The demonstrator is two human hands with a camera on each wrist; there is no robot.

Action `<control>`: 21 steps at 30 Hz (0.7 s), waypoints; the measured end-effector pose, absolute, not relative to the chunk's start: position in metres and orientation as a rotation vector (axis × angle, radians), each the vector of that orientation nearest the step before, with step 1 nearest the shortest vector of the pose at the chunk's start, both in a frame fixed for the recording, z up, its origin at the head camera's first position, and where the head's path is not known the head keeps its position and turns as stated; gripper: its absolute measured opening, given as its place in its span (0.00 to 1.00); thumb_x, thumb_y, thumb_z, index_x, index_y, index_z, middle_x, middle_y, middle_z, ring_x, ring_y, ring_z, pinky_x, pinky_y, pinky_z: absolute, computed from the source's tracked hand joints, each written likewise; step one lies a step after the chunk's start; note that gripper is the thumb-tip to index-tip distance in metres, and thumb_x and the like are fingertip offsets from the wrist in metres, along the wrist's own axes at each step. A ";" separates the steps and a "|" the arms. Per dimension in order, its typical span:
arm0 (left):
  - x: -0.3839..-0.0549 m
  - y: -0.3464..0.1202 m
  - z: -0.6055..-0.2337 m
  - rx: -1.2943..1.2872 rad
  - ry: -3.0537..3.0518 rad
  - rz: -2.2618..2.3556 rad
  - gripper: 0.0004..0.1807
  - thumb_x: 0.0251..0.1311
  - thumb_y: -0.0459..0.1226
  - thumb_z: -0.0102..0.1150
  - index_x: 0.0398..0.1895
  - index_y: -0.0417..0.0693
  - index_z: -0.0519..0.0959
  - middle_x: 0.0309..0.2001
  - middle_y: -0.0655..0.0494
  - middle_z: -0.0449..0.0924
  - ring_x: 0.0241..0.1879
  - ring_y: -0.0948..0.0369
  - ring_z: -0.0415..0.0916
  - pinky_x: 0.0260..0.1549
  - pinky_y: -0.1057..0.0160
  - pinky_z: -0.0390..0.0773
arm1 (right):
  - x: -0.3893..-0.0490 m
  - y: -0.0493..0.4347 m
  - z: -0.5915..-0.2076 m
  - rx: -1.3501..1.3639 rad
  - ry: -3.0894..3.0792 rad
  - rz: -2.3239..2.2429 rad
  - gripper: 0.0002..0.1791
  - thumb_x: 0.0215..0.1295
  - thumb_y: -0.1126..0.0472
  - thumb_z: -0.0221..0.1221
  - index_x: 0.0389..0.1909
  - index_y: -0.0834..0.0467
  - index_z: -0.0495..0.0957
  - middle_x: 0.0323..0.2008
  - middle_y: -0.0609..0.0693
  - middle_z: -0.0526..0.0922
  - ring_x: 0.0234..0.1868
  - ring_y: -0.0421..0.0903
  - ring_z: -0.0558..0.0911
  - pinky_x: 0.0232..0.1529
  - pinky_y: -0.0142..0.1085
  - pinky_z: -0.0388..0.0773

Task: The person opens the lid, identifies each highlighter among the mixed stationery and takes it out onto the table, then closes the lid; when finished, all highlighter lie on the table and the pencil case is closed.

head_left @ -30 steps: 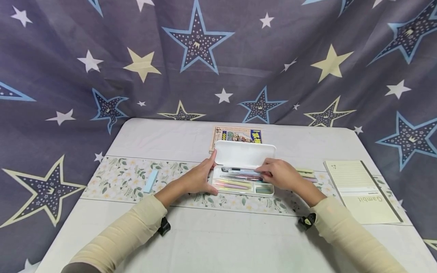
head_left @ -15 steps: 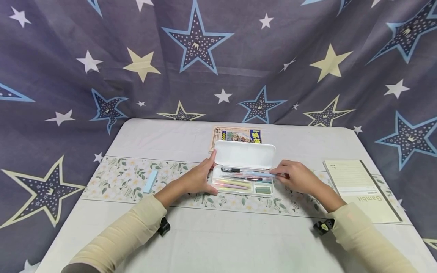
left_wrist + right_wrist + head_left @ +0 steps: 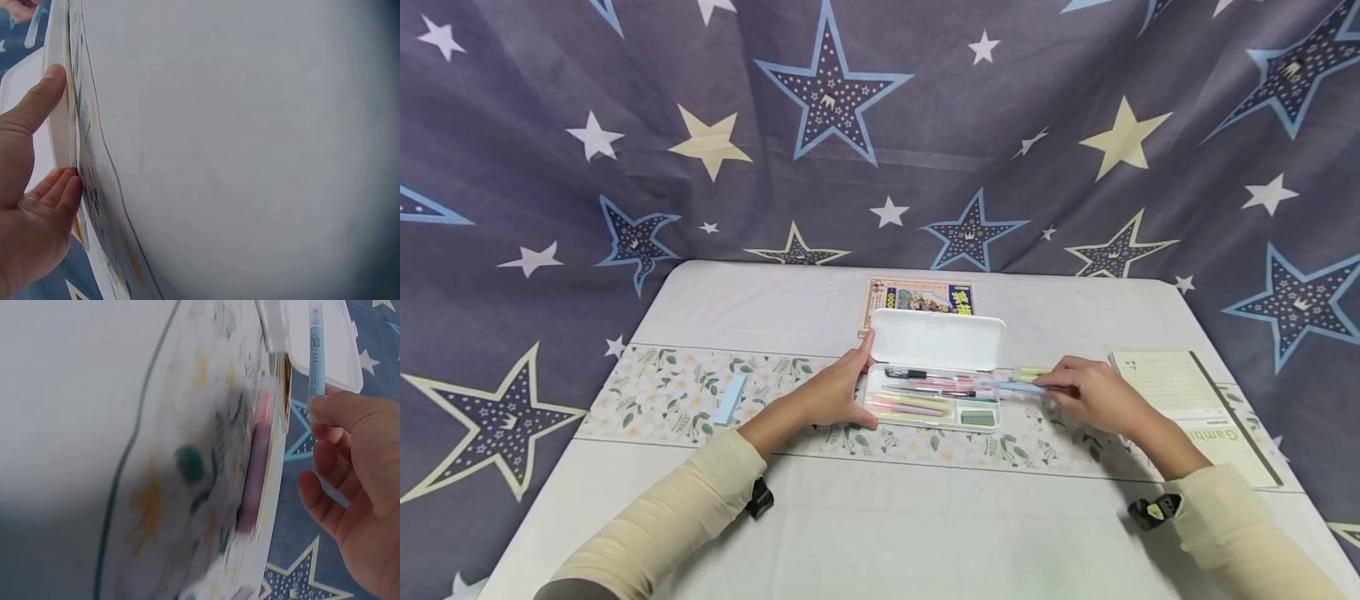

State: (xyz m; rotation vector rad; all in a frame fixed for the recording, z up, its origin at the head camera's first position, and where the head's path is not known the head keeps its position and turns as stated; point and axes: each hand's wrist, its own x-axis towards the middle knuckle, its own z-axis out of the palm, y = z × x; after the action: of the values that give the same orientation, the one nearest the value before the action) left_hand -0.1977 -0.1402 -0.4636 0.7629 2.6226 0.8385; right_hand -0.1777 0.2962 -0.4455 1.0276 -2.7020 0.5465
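A white pencil case (image 3: 937,340) lies with its lid raised in the middle of the table. Several pens (image 3: 917,406) and a green block (image 3: 977,417) sit inside it. My left hand (image 3: 835,393) grips the case's left end, its thumb on the near side; the left wrist view shows the fingers (image 3: 59,190) against the case wall. To the right of the case, my right hand (image 3: 1097,396) pinches a light blue highlighter (image 3: 317,362) by one end between thumb and fingers. The highlighter's other end points left, towards the case.
A book with a colourful cover (image 3: 917,294) lies behind the case. Off to the left is a light blue strip (image 3: 730,398). A pale notebook (image 3: 1183,396) rests at the right. Beyond the highlighter, a yellow pen (image 3: 1030,370) and a purple pen (image 3: 255,478) lie on the floral runner.
My right hand has drawn the light blue highlighter out of the pencil case and moved right with it. The left hand stays on the case.
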 end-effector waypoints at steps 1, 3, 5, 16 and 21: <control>-0.198 -0.140 -0.464 0.764 2.623 0.839 0.84 0.40 0.54 0.83 0.81 0.58 0.20 0.65 0.51 0.68 0.68 0.55 0.68 0.73 0.51 0.65 | -0.177 0.299 -0.446 1.026 -2.703 0.543 0.14 0.56 0.69 0.72 0.43 0.54 0.90 0.34 0.43 0.84 0.28 0.28 0.72 0.26 0.28 0.71; -0.198 -0.140 -0.463 0.767 2.622 0.842 0.84 0.40 0.54 0.83 0.81 0.57 0.20 0.65 0.51 0.68 0.68 0.55 0.68 0.73 0.51 0.65 | -0.175 0.305 -0.447 1.016 -2.712 0.533 0.15 0.56 0.69 0.72 0.44 0.54 0.90 0.34 0.43 0.84 0.28 0.28 0.72 0.26 0.29 0.71; -0.198 -0.141 -0.463 0.771 2.621 0.846 0.84 0.40 0.55 0.83 0.81 0.57 0.20 0.65 0.51 0.68 0.68 0.55 0.68 0.73 0.51 0.65 | -0.174 0.310 -0.449 1.005 -2.726 0.526 0.15 0.56 0.70 0.71 0.44 0.55 0.90 0.34 0.43 0.84 0.28 0.28 0.72 0.26 0.29 0.71; -0.197 -0.141 -0.465 0.764 2.623 0.849 0.84 0.40 0.54 0.83 0.81 0.58 0.20 0.65 0.51 0.68 0.68 0.55 0.68 0.73 0.51 0.65 | -0.169 0.332 -0.458 0.946 -2.755 0.463 0.17 0.54 0.71 0.72 0.44 0.53 0.91 0.34 0.44 0.84 0.29 0.31 0.71 0.26 0.30 0.69; -0.197 -0.140 -0.465 0.766 2.622 0.851 0.84 0.40 0.54 0.83 0.81 0.58 0.20 0.65 0.51 0.68 0.68 0.55 0.68 0.73 0.51 0.65 | -0.166 0.340 -0.461 0.957 -2.733 0.442 0.17 0.53 0.71 0.72 0.44 0.54 0.91 0.34 0.43 0.84 0.29 0.29 0.70 0.26 0.29 0.68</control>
State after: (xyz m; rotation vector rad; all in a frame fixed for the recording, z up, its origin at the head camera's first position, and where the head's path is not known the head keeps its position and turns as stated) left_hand -0.1974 -0.1405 -0.4649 0.7662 2.6221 0.8509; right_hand -0.1662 0.3398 -0.4609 0.9574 -2.7335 0.4415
